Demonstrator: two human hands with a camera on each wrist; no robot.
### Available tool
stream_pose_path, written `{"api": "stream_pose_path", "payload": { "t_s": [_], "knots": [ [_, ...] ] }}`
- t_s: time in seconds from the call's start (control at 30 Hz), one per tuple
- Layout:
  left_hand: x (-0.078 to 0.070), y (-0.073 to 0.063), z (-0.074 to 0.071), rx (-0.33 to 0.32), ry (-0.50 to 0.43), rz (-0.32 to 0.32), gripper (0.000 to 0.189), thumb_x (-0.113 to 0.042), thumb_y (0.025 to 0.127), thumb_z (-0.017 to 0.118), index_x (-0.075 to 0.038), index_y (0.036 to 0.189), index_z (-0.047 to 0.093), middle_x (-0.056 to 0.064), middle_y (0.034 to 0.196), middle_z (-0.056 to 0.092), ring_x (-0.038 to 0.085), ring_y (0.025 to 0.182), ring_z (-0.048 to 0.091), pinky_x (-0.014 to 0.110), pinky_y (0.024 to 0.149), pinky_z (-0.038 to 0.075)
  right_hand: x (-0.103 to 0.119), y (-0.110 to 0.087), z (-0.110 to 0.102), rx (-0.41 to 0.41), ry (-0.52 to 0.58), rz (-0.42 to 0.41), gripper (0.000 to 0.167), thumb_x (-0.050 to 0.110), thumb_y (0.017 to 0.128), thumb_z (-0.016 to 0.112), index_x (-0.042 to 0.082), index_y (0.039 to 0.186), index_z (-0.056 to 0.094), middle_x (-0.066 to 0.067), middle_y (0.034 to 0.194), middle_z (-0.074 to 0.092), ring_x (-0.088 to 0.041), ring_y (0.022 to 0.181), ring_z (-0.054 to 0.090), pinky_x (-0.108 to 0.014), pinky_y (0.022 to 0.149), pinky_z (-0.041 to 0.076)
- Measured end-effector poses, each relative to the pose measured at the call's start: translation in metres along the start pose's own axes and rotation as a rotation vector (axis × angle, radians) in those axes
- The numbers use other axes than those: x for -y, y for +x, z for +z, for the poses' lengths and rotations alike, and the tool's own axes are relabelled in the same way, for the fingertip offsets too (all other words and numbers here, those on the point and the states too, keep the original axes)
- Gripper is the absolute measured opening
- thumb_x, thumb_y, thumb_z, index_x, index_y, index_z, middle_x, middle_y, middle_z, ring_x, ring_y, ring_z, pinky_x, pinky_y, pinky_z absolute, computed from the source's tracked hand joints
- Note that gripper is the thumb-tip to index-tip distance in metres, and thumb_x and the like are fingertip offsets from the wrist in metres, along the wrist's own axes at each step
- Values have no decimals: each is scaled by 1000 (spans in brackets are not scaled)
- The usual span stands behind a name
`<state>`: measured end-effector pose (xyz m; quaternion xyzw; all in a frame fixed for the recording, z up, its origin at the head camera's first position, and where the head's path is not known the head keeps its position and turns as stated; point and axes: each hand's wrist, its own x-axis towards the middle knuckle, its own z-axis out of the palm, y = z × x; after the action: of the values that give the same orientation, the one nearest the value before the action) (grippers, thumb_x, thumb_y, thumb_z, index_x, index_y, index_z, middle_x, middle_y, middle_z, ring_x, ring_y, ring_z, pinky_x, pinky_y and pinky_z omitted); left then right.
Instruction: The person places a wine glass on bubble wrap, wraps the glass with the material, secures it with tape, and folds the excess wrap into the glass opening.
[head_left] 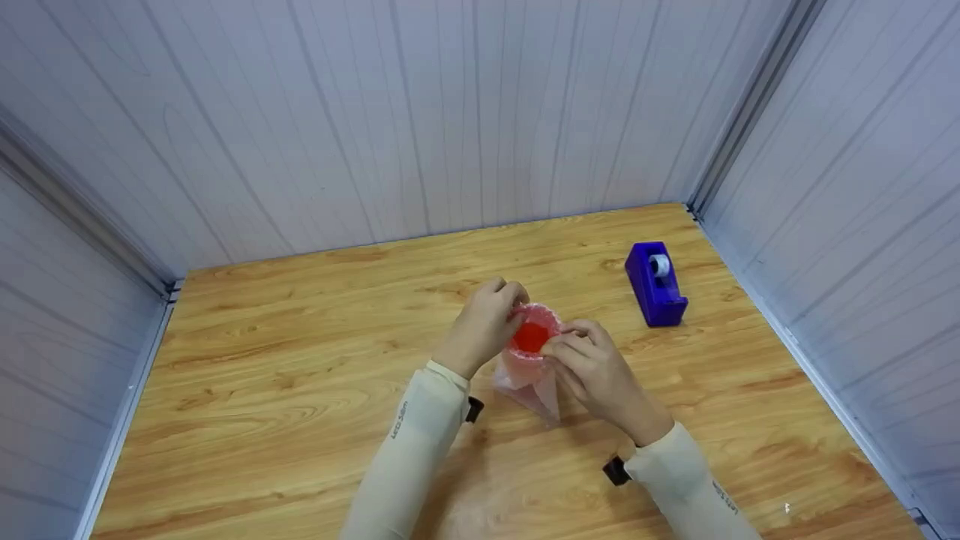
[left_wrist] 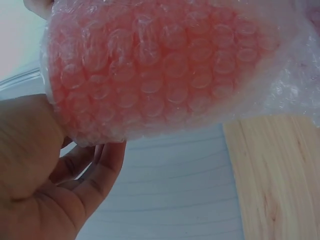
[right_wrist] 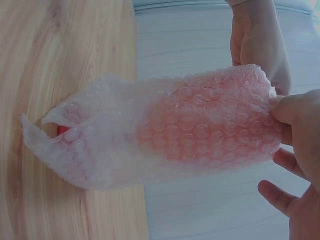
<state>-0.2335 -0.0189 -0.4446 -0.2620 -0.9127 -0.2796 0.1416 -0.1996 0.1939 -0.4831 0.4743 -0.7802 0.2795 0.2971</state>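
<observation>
Clear bubble wrap is rolled into an upright tube around a red object, seen down through the round opening at the top. The object's kind is hidden by the wrap. My left hand pinches the tube's top rim on the left, thumb at the inner side. At the right of that rim, my right hand pinches the edge between thumb and fingers. In the right wrist view the bubble wrap flares into loose, folded corners at its bottom end, where a small bit of red shows.
A blue tape dispenser with a white roll stands to the right on the wooden table. Pale panel walls enclose the table at the back and both sides. A tiny white scrap lies near the front right.
</observation>
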Motion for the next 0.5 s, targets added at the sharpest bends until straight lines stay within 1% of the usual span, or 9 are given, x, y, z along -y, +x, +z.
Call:
{"api": "stream_pose_path", "payload": {
  "t_s": [0.2, 0.3, 0.4, 0.5],
  "knots": [
    [-6, 2, -1, 47, 79, -43, 14, -7, 91, 74, -5, 101, 64, 11, 91, 60, 23, 83, 60, 28, 73, 56, 1, 0, 0, 13, -4, 15, 16, 6, 90, 73, 3, 105, 72, -7, 105, 71, -35, 103, 56, -44, 91, 48],
    [-8, 2, -1, 56, 114, -59, 16, -9, 91, 74, -6, 102, 62, 10, 92, 60, 22, 82, 60, 27, 73, 57, 2, -1, 0, 30, -7, 26, 14, 8, 92, 71, 3, 106, 72, -7, 105, 71, -35, 105, 56, -43, 92, 48],
    [-11, 2, 0, 47, 161, -61, 17, -10, 91, 75, -6, 102, 63, 10, 92, 61, 21, 81, 61, 27, 74, 58, 2, -1, 1, 41, -15, 25, 14, 11, 96, 67, 2, 106, 72, -7, 106, 71, -35, 106, 56, -42, 94, 47],
    [-13, 2, 1, 26, 222, -42, 17, -11, 92, 74, -5, 103, 63, 11, 92, 61, 22, 79, 62, 29, 73, 59, 2, -2, 2, 34, -23, 16, 15, 13, 99, 63, 2, 106, 72, -7, 106, 71, -36, 106, 56, -43, 95, 47]
  ]
}}
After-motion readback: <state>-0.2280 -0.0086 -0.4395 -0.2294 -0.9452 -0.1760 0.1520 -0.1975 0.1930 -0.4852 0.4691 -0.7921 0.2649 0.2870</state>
